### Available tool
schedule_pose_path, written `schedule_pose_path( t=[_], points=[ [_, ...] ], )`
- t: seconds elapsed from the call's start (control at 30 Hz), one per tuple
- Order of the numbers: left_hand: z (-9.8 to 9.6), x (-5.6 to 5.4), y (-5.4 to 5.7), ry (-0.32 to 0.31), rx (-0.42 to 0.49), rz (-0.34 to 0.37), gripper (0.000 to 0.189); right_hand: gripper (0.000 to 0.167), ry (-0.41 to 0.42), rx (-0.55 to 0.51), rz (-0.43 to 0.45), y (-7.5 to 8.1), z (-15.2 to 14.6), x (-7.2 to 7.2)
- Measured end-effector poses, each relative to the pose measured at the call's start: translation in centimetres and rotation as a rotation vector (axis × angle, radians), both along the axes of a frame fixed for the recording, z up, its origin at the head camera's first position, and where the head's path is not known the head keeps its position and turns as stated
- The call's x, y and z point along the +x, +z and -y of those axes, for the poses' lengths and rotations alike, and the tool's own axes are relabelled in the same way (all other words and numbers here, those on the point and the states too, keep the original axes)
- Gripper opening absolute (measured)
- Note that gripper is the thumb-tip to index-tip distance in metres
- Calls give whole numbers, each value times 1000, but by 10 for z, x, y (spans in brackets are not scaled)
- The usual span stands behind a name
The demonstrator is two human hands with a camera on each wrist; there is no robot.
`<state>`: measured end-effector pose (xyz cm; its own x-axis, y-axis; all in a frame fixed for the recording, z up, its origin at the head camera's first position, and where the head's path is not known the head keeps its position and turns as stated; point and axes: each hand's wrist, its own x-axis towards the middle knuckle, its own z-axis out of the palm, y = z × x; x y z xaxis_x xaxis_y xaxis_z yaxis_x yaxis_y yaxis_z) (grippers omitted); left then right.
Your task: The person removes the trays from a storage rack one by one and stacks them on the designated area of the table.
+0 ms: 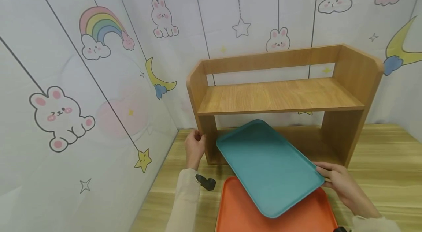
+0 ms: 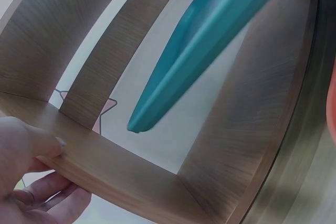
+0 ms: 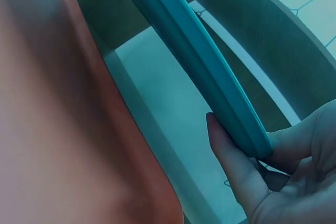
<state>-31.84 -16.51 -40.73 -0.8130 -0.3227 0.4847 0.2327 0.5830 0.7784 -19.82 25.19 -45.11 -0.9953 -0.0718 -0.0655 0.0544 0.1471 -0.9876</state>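
Note:
My right hand (image 1: 337,180) pinches the right corner of a teal tray (image 1: 267,166), thumb on one face and fingers under the other, as the right wrist view shows. Tilted, the tray has its far corner inside the lower opening of a wooden shelf (image 1: 281,94). My left hand (image 1: 195,146) grips the front edge of the shelf's left side panel. In the left wrist view the thumb (image 2: 50,142) lies on the panel's inner face, with the fingers curled behind. Beneath the teal tray lies an orange tray (image 1: 240,210), partly covered by it.
The shelf stands on a wood-grain table (image 1: 385,173), close to a wall covering (image 1: 108,74) printed with rabbits, rainbows and stars. That covering turns a corner along the table's left side. A black strap (image 1: 206,182) sits at my left wrist.

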Motion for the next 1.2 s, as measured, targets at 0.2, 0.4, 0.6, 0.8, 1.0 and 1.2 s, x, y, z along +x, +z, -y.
schedule_pose_path(
  t=[0.2,0.4,0.6,0.8,1.0,1.2],
  points=[
    [0,0,0,-1,-9,12,10,45,2,19,5,-3,-7,1],
    [1,1,3,-8,-14,24,10,49,24,74,37,-4,-14,1],
    [1,2,5,-24,-19,32,9,50,62,84,54,-6,-20,1],
    [2,3,7,-28,-43,57,10,50,107,61,67,-8,-22,0],
    [3,2,8,-32,-60,85,11,49,139,58,75,-9,-23,-2],
    [4,2,9,-42,-62,117,12,48,186,48,75,-11,-26,-3]
  ],
)
